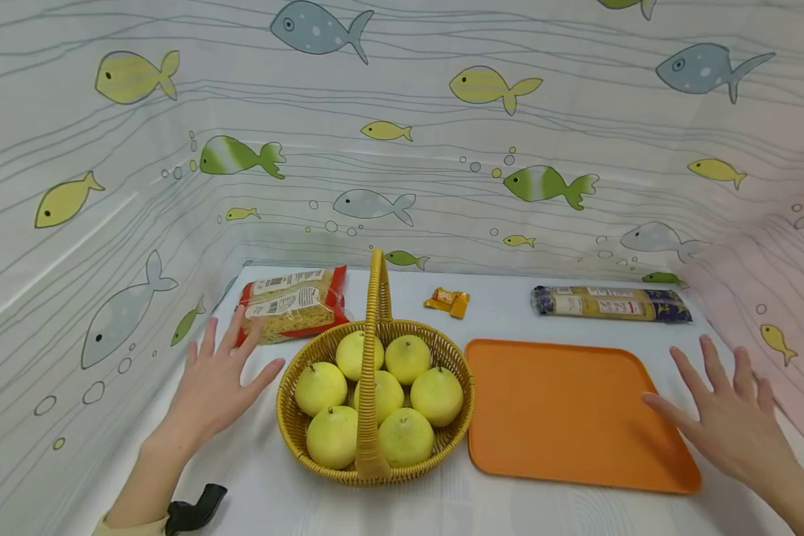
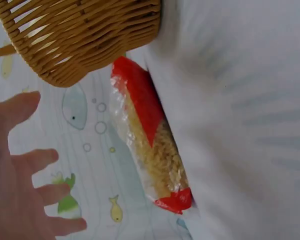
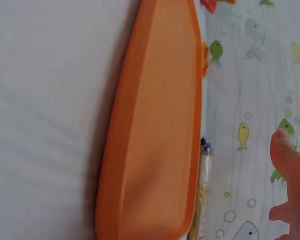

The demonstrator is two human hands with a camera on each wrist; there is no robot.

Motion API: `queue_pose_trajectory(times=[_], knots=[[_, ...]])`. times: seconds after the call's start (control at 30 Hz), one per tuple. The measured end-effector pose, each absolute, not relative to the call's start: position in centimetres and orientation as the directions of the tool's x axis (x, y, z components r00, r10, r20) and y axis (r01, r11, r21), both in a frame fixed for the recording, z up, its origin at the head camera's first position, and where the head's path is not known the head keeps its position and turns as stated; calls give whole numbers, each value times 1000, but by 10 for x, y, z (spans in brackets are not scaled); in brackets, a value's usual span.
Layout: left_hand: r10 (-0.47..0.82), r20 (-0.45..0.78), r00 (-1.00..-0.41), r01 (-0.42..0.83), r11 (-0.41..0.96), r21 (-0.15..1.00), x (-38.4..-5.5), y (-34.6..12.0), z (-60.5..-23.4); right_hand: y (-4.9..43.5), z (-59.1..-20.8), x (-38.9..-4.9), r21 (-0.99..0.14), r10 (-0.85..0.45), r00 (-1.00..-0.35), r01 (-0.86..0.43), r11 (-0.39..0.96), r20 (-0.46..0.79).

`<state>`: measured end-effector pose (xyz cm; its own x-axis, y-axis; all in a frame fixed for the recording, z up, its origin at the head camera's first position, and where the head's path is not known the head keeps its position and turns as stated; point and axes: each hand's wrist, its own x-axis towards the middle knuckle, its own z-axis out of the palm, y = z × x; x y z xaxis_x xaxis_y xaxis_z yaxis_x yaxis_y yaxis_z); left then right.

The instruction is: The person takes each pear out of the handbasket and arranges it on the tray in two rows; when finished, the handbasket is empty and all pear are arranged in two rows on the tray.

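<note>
My left hand [image 1: 214, 383] hovers with spread fingers left of a wicker basket [image 1: 328, 469], holding nothing. The basket has a tall arched handle and carries several round yellow-green fruits [image 1: 405, 438]. Behind that hand lies a clear bag of pasta [image 1: 288, 307] with red ends, also seen in the left wrist view as a pasta bag [image 2: 160, 155] apart from the fingers. Over the right edge of a flat orange tray [image 1: 563, 417], my right hand [image 1: 733, 417] is held up, fingers apart and grasping nothing. Its shadow falls on the bare tray.
A small orange wrapped packet [image 1: 450, 301] lies behind the basket. Farther right, a long purple-ended pack of what looks like noodles [image 1: 610, 305] lies behind the tray. Fish-patterned cloth walls [image 1: 442, 171] enclose the white table at the back and sides.
</note>
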<state>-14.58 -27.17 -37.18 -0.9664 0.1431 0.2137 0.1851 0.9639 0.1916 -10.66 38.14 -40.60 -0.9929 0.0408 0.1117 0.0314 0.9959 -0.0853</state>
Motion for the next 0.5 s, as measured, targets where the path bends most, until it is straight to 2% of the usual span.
queue_pose_trajectory(times=[0.13, 0.3, 0.5], knots=[[193, 131, -972, 229, 898, 376, -154, -267, -376, 366, -404, -111, -214, -8, -999, -18, 977, 47], [263, 97, -960, 272, 792, 547, -164, -267, -387, 346, -397, -116, -332, -47, -999, -37, 943, -23], [405, 102, -909, 326, 534, 780, -180, -269, -400, 320, -389, -120, -438, -86, -996, -64, 897, -31]])
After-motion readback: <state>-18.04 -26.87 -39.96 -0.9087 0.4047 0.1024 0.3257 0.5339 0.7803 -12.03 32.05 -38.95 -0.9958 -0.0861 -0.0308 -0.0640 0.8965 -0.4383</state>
